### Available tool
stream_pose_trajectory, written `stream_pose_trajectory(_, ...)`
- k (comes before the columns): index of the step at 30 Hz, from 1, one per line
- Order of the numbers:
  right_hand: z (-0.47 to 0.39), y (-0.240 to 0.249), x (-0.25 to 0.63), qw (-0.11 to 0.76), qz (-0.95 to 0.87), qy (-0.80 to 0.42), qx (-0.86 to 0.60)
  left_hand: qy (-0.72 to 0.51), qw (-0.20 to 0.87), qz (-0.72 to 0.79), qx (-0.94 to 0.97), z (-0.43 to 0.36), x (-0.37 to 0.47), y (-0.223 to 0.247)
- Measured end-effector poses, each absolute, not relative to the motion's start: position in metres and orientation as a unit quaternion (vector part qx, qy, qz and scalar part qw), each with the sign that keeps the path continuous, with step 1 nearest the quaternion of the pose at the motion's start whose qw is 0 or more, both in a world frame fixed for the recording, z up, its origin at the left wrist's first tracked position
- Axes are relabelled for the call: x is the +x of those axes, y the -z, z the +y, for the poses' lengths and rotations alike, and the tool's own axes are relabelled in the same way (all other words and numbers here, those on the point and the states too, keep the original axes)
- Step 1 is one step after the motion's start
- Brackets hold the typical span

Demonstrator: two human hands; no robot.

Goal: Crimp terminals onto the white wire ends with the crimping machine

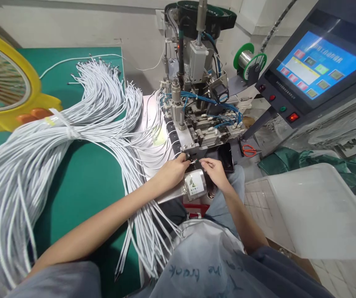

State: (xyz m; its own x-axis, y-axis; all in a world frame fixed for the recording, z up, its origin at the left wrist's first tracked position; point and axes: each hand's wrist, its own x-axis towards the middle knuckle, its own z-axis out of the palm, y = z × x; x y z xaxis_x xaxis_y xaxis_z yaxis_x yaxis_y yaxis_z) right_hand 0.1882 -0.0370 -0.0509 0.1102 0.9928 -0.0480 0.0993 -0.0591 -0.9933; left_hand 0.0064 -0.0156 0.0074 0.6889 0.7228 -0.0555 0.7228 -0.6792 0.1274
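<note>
My left hand (174, 169) is closed on the end of a white cable (193, 162), just in front of the machine (193, 128). Thin wires stick out of that cable end toward the right. A short way across, my right hand (212, 169) has thumb and forefinger pinched together beside the wire tips; whether it grips a wire is too small to tell. Below the hands sits a metal motor-like housing with a white label (195, 183). A big tied bundle of white cables (100, 128) spreads over the green table (81, 182), and several cables run into the machine's left side.
A yellow fan (38, 97) stands at the left. The touchscreen (320, 66) leans in at upper right, with a wire spool (245, 58) beside the machine. A dark phone-like slab (225, 156), orange-handled scissors (249, 150) and a white plastic bin (317, 207) lie rightward.
</note>
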Motion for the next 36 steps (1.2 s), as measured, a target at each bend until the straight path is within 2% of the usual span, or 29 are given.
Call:
stream_pose_trajectory(8,-0.023,0.062,0.176,0.482,-0.457,-0.502,-0.553,-0.023,0.066,0.376,0.924,-0.011,0.004,0.006)
stream_pose_trajectory(16,-0.022,0.062,0.174,0.483,-0.449,-0.508,-0.554,0.004,0.03,0.368,0.929,-0.011,0.003,0.008)
stream_pose_trajectory(25,-0.019,0.06,0.176,0.44,-0.458,-0.534,-0.558,0.023,0.003,0.344,0.939,-0.009,0.003,0.008)
stream_pose_trajectory(36,-0.021,0.061,0.175,0.474,-0.452,-0.492,-0.574,0.001,-0.006,0.334,0.943,-0.009,0.002,0.01)
